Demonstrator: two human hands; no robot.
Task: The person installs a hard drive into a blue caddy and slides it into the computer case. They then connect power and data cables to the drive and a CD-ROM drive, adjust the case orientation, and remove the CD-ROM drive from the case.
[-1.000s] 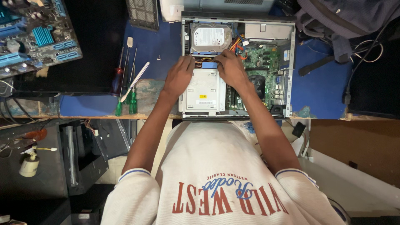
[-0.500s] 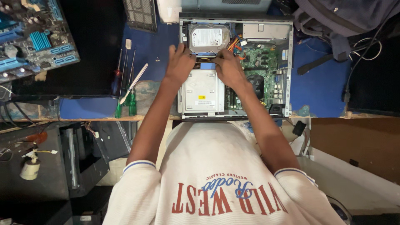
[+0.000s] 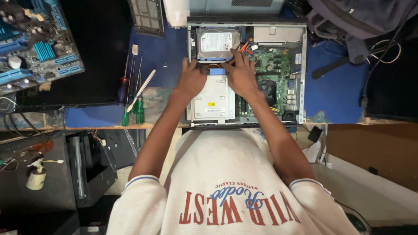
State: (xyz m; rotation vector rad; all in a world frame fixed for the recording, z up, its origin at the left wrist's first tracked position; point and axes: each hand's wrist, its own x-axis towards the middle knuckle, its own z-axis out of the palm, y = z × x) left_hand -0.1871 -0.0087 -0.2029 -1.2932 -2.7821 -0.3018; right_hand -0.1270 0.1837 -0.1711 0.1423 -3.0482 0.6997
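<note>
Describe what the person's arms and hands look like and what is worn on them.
Both hands, left hand and right hand, are bare, with no gloves. The forearms are uncovered. Short white sleeves end in a thin blue stripe at the cuff.

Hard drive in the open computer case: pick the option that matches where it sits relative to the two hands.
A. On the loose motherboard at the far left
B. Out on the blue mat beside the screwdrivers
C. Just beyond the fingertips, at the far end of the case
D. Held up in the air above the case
C: the hard drive lies in the case's far corner, just past the left hand and right hand.
</note>
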